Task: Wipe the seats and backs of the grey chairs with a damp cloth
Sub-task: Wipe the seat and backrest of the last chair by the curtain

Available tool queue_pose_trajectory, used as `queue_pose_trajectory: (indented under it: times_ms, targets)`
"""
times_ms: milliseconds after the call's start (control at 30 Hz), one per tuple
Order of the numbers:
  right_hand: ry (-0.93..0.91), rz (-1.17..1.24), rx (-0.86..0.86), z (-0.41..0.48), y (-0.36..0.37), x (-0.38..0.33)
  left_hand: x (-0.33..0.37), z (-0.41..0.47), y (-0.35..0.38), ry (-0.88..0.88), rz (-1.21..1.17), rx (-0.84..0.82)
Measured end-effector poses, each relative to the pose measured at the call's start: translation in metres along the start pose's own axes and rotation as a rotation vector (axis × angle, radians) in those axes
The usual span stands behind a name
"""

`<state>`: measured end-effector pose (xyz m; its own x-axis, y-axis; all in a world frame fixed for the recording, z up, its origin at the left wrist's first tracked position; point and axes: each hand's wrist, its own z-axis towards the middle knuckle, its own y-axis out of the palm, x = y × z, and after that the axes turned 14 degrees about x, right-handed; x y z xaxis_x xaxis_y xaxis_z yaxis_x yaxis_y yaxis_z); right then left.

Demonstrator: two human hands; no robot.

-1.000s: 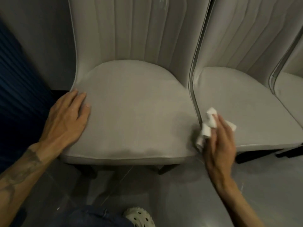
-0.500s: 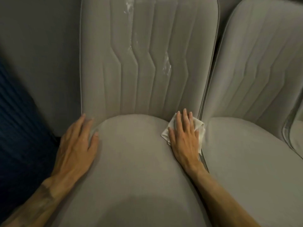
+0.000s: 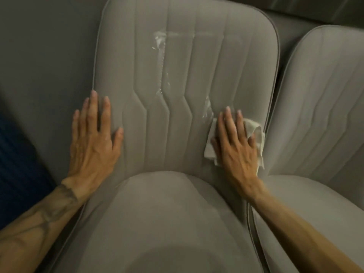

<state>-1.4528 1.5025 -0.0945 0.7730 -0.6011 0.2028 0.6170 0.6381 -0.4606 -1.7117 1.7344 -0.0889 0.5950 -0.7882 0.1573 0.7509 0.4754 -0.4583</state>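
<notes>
Centrally, a grey chair back [image 3: 187, 66] bears white streaks [image 3: 160, 56]; a second chair [image 3: 319, 105] stands right, grey wall [image 3: 39, 46] upper left. The right hand [image 3: 236, 146] presses the cloth [image 3: 256, 131] flat, fingers straight, at the back's lower right; the left hand [image 3: 92, 142] lies spread opposite.

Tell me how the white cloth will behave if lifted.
Probably floppy: the cloth bunches and folds round the right hand. Likely light, being thin. It may cling slightly, judging by the streaks smeared on the chair back.

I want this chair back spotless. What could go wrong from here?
The cloth lies bunched under the right hand, so it may smear the white streak beside the fingers rather than lift it. The longer streak higher up could be missed. The left hand pressing the backrest may leave marks.
</notes>
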Motion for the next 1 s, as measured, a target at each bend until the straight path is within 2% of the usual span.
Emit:
queue_pose_trajectory:
  times_ms: [133,200,267,367,467,533,600,667,767,833,1000]
  targets:
    - [0.041,0.033,0.131,0.079,0.008,0.011,0.002,0.034,0.029,0.039,0.009,0.147]
    - [0.075,0.097,0.179,0.081,0.011,0.007,0.001,0.042,0.04,0.04,0.008,0.211]
    - [0.078,0.179,0.15,0.065,0.013,0.003,-0.002,0.042,0.048,0.054,0.019,0.255]
    - [-0.018,0.206,0.025,0.062,0.008,0.002,-0.007,0.039,0.052,0.067,0.027,0.272]
    - [-0.121,0.142,0.117,0.121,0.007,0.018,-0.007,0.04,0.053,0.069,0.025,0.281]
    - [-0.043,0.084,0.256,0.168,0.005,0.025,-0.007,0.04,0.054,0.068,0.031,0.285]
    - [0.091,0.074,0.319,0.185,0.005,0.019,-0.008,0.039,0.056,0.072,0.033,0.296]
    - [0.144,0.043,0.266,0.159,0.012,0.003,-0.01,0.038,0.058,0.084,0.036,0.31]
    - [0.049,0.01,0.144,0.115,0.013,-0.011,-0.01,0.038,0.058,0.082,0.035,0.316]
    - [0.032,0.014,0.18,0.132,0.01,-0.001,-0.009,0.038,0.058,0.085,0.024,0.315]
    - [0.155,-0.061,0.286,0.182,0.011,0.003,-0.01,0.038,0.06,0.079,0.012,0.326]
